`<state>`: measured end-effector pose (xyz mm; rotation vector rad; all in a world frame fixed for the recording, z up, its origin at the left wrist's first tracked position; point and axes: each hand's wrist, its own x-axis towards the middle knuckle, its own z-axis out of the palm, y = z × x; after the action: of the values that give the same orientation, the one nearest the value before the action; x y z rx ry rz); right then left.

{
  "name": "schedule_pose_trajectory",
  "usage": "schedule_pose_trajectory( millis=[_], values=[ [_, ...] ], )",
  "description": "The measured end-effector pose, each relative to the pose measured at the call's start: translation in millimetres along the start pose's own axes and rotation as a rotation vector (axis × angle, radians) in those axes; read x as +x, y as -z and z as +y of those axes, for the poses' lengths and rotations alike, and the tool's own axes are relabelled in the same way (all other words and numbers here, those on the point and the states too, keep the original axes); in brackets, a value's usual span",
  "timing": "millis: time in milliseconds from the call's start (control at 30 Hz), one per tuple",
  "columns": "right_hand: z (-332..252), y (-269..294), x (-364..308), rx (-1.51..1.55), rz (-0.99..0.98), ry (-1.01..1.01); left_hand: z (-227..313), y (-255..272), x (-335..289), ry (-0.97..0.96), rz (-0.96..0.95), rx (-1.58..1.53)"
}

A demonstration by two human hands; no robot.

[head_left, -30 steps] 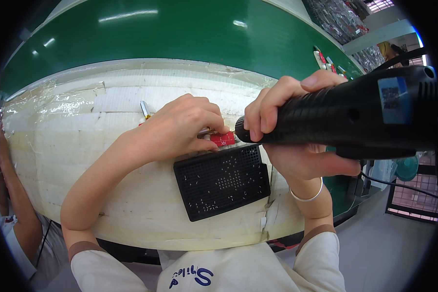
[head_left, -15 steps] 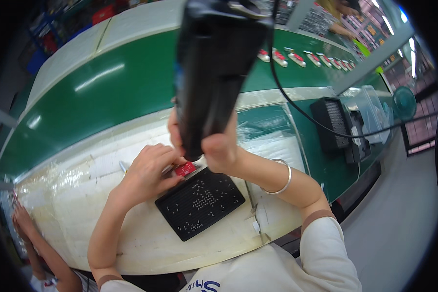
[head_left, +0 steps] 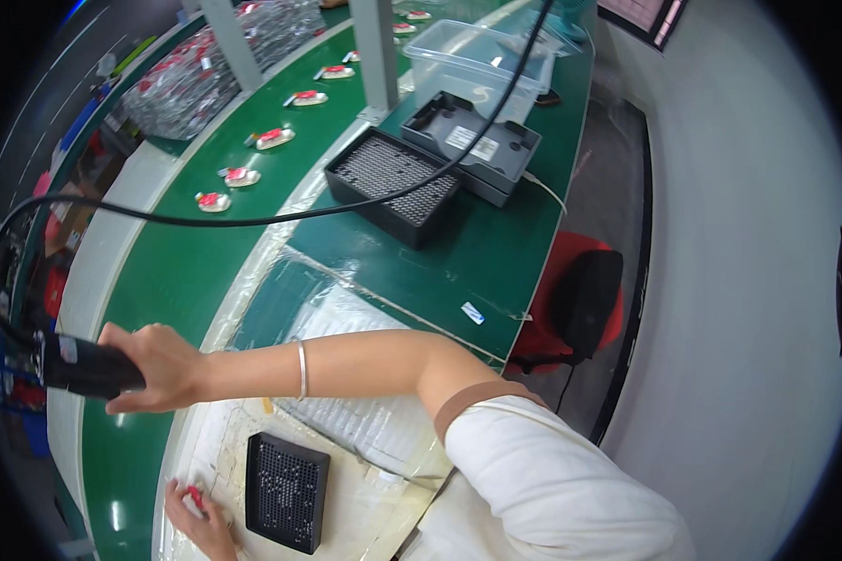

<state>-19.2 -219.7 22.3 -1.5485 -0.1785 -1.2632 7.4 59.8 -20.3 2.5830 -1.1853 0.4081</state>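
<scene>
My right hand (head_left: 162,366) grips a black corded electric screwdriver (head_left: 92,366), held out to the left over the green belt. Its tip is hidden by the hand. Low in the view, my left hand (head_left: 201,528) has its fingers closed round a small red-and-white part (head_left: 194,498) at the work surface. Just right of that hand lies a black tray (head_left: 320,505) with many small holes and tiny bright pieces, probably screws, scattered in it.
A black cable (head_left: 281,220) loops from the screwdriver across the view. Several red-and-white pieces (head_left: 273,139) stand along the green belt (head_left: 164,280). Beyond my right arm are a black perforated box (head_left: 370,217), a grey tray (head_left: 510,154), a clear bin (head_left: 477,51) and a red chair (head_left: 571,248).
The view has swung to the right. The screwdriver, upright close before the camera earlier, is now stretched out to the left in my right hand. My left hand still holds the red-and-white part.
</scene>
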Motion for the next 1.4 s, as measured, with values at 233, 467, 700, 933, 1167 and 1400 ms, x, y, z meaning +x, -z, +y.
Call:
schedule_pose_trajectory(
  millis=[233, 467, 700, 933, 1167, 1400],
  values=[
    [24.1, -0.3, -4.0, -0.13, -0.002, -0.079, -108.2, 17.3, -34.6, 0.448, -0.117, -0.026],
    [23.1, -9.5, -5.8, -0.083, -0.043, -0.079, -99.0, 38.0, -30.0, 0.216, 0.068, 0.392],
    [31.9, 21.5, -10.0, -0.089, 0.028, -0.106, 4.2, 0.1, 34.0, 0.018, -0.012, 0.107],
    [43.0, -13.9, -0.8, -0.065, 0.005, -0.134, 2.4, -26.3, 80.9, -0.149, -0.031, 0.073],
    [40.0, -10.6, -5.8, -0.025, 0.028, -0.091, 21.3, -66.5, 111.3, -0.103, -0.075, -0.011],
    [39.3, 3.5, -5.6, -0.022, 0.062, -0.104, 57.5, -82.4, 116.2, -0.057, -0.145, 0.104]
  ],
)
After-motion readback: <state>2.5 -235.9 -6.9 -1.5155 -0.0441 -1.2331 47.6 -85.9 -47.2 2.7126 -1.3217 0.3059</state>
